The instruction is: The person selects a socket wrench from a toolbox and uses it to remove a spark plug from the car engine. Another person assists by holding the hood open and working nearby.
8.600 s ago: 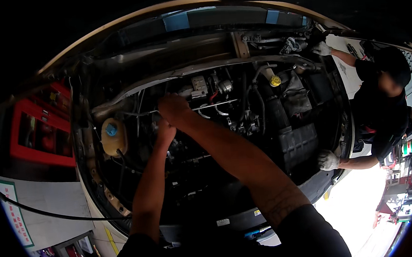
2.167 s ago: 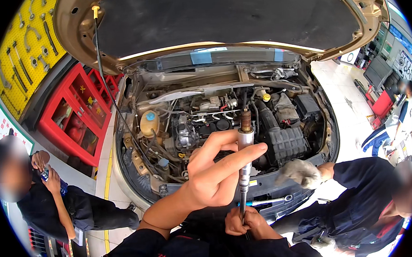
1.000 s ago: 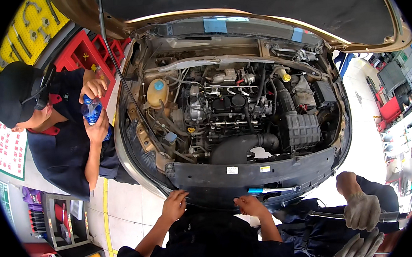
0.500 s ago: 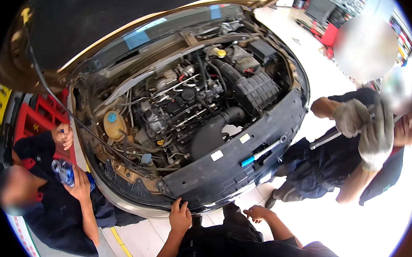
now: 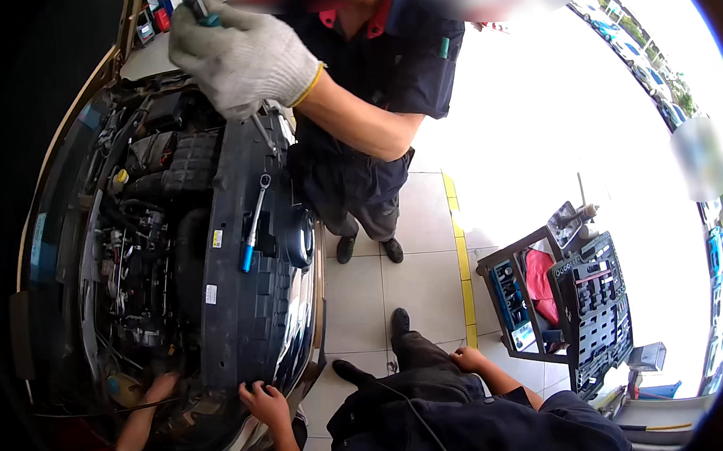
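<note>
My left hand [image 5: 265, 400] lies on the near end of the black front panel [image 5: 232, 318] of a car's engine bay, fingers apart, holding nothing. At my right side hangs my right hand [image 5: 469, 359], its fingers curled in, with nothing visible in it. A ratchet wrench [image 5: 257, 224] with a bright blue handle rests on the panel, beyond my left hand's reach. Ahead, a co-worker's hand in a whitish knit glove [image 5: 254, 61] grips a tool, mostly hidden by the glove. Another person's bare hand [image 5: 163, 388] reaches into the engine bay at lower left.
The engine [image 5: 143, 274] fills the left, under the raised hood [image 5: 4, 150]. A tool cart [image 5: 517, 298] stands at right, with a red cloth [image 5: 542, 284] and an open socket case [image 5: 594, 318]. A yellow line [image 5: 462, 260] crosses the tiled floor.
My view has swung to the right, bringing the tool cart into sight. The gloved co-worker now stands ahead with one hand raised. The person at left has reached into the engine bay.
</note>
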`<state>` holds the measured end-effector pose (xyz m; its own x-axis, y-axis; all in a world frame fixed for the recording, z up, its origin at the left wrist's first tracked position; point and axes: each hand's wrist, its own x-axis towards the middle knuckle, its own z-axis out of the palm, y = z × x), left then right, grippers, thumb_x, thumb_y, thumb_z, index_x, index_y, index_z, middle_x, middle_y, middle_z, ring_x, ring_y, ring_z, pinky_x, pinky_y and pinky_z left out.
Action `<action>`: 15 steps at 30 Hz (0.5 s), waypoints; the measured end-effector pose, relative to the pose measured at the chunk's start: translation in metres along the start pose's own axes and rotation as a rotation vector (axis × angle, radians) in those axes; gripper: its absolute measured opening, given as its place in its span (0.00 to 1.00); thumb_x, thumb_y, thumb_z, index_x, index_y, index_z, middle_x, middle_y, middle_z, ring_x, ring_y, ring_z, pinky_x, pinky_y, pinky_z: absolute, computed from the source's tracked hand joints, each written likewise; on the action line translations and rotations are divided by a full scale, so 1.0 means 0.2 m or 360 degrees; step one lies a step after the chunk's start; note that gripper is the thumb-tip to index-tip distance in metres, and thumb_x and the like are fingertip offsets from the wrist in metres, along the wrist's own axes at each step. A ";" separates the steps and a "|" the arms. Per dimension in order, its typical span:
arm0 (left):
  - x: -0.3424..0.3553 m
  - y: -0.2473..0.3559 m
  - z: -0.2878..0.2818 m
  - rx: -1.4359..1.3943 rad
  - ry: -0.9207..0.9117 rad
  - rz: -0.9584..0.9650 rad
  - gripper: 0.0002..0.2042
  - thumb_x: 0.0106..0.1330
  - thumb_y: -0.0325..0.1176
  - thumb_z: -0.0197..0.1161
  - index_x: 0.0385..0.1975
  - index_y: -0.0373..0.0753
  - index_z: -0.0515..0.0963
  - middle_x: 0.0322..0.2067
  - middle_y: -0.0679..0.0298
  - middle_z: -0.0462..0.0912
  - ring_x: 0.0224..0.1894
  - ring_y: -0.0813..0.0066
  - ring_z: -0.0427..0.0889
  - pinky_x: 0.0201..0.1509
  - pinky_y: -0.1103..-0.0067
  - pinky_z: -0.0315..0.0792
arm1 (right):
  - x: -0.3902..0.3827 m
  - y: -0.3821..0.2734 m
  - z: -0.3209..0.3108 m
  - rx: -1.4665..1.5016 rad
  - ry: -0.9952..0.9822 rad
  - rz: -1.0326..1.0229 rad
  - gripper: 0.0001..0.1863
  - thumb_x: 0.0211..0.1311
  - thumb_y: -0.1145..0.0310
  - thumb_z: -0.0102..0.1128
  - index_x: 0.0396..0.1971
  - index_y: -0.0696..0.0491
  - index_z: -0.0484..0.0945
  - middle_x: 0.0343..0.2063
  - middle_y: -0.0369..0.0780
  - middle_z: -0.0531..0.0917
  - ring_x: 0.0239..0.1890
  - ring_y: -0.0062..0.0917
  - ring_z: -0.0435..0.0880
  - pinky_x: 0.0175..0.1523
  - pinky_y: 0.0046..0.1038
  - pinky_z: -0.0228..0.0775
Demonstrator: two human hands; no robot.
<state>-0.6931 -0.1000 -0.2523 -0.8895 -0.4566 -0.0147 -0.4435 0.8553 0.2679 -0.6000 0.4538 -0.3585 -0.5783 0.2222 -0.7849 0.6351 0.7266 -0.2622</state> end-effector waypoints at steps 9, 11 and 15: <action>0.60 1.10 -0.11 0.0711 -0.0001 0.0243 0.13 0.70 0.41 0.61 0.41 0.36 0.81 0.35 0.51 0.87 0.38 0.51 0.88 0.42 0.62 0.81 | 0.17 0.44 -0.04 0.0228 0.0009 0.0275 0.29 0.68 0.44 0.53 0.52 0.55 0.82 0.50 0.52 0.85 0.56 0.49 0.81 0.62 0.46 0.73; 0.61 1.53 0.05 0.0548 -0.0110 0.0460 0.13 0.70 0.41 0.61 0.40 0.37 0.81 0.35 0.50 0.86 0.39 0.49 0.87 0.42 0.61 0.81 | 0.28 0.59 -0.19 0.0339 0.0015 0.0264 0.28 0.69 0.46 0.53 0.52 0.55 0.83 0.49 0.52 0.85 0.54 0.47 0.83 0.61 0.45 0.73; 0.47 2.02 0.63 0.0402 -0.0451 0.0945 0.15 0.70 0.41 0.59 0.45 0.35 0.81 0.40 0.48 0.85 0.44 0.48 0.85 0.49 0.59 0.79 | 0.50 0.68 -0.69 0.0675 0.0076 0.0226 0.25 0.70 0.48 0.55 0.52 0.54 0.82 0.45 0.49 0.87 0.49 0.44 0.86 0.56 0.42 0.76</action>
<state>-0.9708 0.2340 -0.2672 -0.9682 0.1567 -0.1949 0.1442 0.9865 0.0770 -0.6419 0.6641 -0.3948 -0.4870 0.3376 -0.8055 0.8579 0.3580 -0.3686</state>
